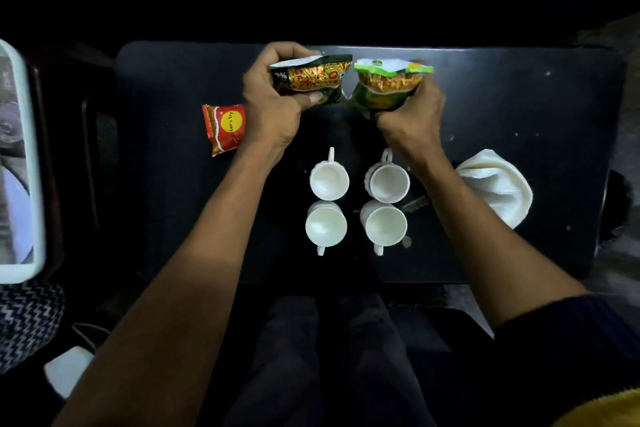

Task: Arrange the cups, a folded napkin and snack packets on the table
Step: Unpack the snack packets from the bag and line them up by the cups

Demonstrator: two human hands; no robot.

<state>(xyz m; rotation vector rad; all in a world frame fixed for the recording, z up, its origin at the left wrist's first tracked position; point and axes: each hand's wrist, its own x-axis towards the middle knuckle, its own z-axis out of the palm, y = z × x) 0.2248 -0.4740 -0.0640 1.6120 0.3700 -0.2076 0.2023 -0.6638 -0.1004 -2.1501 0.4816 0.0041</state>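
Observation:
My left hand point(273, 104) grips a black snack packet point(310, 78) above the far middle of the dark table point(519, 97). Beside it, my right hand point(412, 114) holds a green snack packet point(389, 83); the two packets almost touch. A red snack packet point(223, 126) lies flat on the table left of my left wrist. Several white cups stand in a square block in the middle: far left cup point(329, 178), far right cup point(388, 182), near left cup point(325, 225), near right cup point(384, 225). A white napkin point(498, 184) lies crumpled at the right.
A white-framed object point(20, 163) stands off the table's left edge. A zigzag-patterned cloth point(27, 319) and a small white item point(67, 369) lie on the floor at lower left. My legs are under the table's near edge.

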